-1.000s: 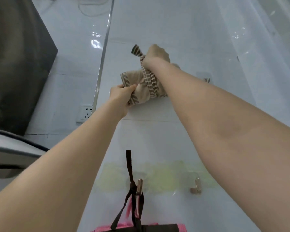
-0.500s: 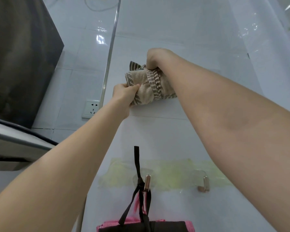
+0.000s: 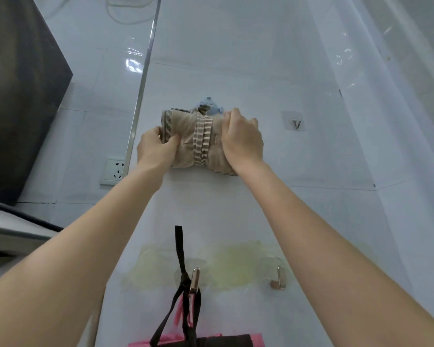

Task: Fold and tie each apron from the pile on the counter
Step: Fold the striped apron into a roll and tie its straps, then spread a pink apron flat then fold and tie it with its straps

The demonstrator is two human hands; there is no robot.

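Two hands hold one beige bundle up against the white tiled wall. At far left stands a dark cabinet (image 3: 15, 96), then a socket (image 3: 113, 170) and a metal strip (image 3: 142, 91) running up the tiles. The left hand (image 3: 156, 149) pinches the bundle's left end, thumb on the front. The apron (image 3: 186, 141) is rolled tight with its striped strap (image 3: 202, 139) wound round the middle. A second ago the right hand was pulling that strap end upward; now the strap lies flat and the right hand (image 3: 241, 139) has come down, its grip curled over the bundle's right end. That suggests the tie is cinched and this apron is about finished. Behind it peeks a blue hook (image 3: 208, 106); a small hook (image 3: 297, 123) sits to the right. Nearer, a pink-and-black apron (image 3: 193, 339) hangs by black straps from a metal hook (image 3: 194, 279), another hook (image 3: 279, 278) beside it.
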